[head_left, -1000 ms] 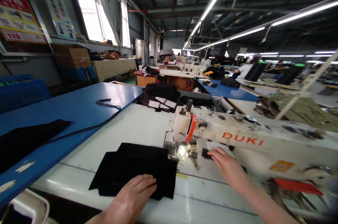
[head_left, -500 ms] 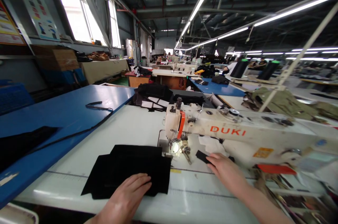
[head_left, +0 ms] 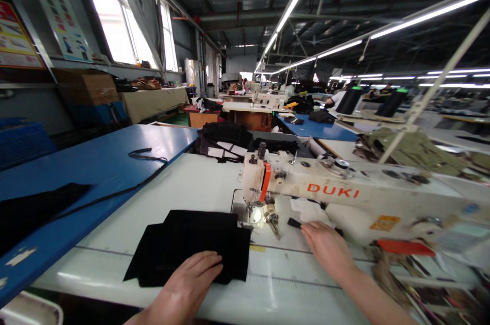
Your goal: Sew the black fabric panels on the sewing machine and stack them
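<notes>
A black fabric panel [head_left: 191,243] with notched corners lies flat on the sewing table, left of the needle. My left hand [head_left: 195,274] rests on its front part, fingers stretched out and flat. Under the arm of the white sewing machine [head_left: 314,182], my right hand [head_left: 325,246] has its fingers closed over a small black fabric strip [head_left: 294,223]. Only the strip's left end shows; my fingers hide the rest. White pieces [head_left: 308,208] lie just behind this hand. The lit presser foot area [head_left: 254,214] stands between my hands, apart from both.
A blue table [head_left: 115,156] adjoins on the left, with a black cord [head_left: 126,191] and dark fabric [head_left: 42,207] on it. Black and white pieces [head_left: 225,144] are heaped behind the machine. Olive cloth [head_left: 413,151] and thread cones [head_left: 349,100] stand at the right.
My right hand has shifted slightly over the black strip, so less of the strip shows. The left hand and the panel stay together; the whole view has moved slightly.
</notes>
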`<move>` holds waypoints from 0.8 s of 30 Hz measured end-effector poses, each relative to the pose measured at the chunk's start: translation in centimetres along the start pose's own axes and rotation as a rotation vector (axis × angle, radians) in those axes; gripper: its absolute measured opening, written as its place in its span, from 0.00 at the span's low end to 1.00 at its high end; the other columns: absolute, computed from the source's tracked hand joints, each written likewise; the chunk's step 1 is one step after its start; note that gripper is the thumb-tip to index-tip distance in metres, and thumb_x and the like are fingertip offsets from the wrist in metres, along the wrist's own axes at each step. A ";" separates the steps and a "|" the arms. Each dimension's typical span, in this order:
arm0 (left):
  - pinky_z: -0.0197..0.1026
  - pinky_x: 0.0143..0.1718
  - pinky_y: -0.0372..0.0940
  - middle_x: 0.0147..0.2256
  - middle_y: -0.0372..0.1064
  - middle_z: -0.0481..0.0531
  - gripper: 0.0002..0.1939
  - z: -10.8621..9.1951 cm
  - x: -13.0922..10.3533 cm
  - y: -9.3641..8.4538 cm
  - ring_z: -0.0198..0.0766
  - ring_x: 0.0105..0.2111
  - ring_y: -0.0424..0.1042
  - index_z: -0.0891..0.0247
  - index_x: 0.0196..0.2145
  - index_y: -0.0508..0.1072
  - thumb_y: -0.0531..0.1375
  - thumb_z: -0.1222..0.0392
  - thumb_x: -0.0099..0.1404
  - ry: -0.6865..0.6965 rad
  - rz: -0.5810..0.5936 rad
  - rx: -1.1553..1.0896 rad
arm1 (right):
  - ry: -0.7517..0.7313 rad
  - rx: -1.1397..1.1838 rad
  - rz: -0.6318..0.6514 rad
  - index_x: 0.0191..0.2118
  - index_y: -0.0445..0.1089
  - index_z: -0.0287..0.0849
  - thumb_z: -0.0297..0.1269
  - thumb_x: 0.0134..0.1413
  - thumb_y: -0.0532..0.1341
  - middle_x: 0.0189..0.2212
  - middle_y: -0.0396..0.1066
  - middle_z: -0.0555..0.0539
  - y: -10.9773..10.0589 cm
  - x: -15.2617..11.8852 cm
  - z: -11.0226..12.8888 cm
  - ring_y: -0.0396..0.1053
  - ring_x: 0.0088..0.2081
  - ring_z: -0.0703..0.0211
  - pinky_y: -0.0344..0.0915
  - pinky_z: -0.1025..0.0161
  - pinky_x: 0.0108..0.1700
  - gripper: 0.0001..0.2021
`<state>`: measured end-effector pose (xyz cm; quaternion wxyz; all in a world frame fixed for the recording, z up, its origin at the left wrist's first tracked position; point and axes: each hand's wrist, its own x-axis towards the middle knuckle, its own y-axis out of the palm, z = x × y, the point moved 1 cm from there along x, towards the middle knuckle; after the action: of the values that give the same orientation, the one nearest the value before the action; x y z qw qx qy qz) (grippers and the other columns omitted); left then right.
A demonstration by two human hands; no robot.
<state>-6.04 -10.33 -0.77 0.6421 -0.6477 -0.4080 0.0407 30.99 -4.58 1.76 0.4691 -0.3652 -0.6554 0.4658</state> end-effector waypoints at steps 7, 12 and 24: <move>0.39 0.54 0.64 0.51 0.68 0.52 0.17 0.1 -0.3 0.9 0.38 0.53 0.64 0.61 0.52 0.67 0.52 0.67 0.67 0.004 0.008 0.092 | -0.003 0.070 0.012 0.31 0.73 0.44 0.31 0.59 0.53 0.32 0.72 0.47 0.2 -0.1 -0.3 0.68 0.36 0.54 0.62 0.57 0.40 0.12; 0.39 0.53 0.64 0.50 0.68 0.52 0.17 0.1 -0.2 0.8 0.38 0.53 0.65 0.61 0.52 0.67 0.52 0.67 0.66 0.002 0.005 0.104 | 0.121 0.216 -0.009 0.26 0.71 0.45 0.33 0.55 0.56 0.28 0.71 0.49 0.8 0.0 -0.4 0.68 0.34 0.55 0.61 0.59 0.39 0.09; 0.40 0.52 0.65 0.49 0.69 0.53 0.18 0.1 -0.2 0.9 0.38 0.51 0.67 0.59 0.52 0.69 0.51 0.68 0.66 0.011 -0.035 0.113 | 0.201 0.501 0.045 0.27 0.71 0.45 0.44 0.56 0.52 0.29 0.72 0.48 1.2 -0.1 -1.3 0.69 0.31 0.56 0.61 0.61 0.34 0.15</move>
<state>-5.78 -10.27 -1.70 0.6804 -0.6036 -0.4128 0.0490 32.30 -3.98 0.71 0.5970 -0.2966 -0.4617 0.5852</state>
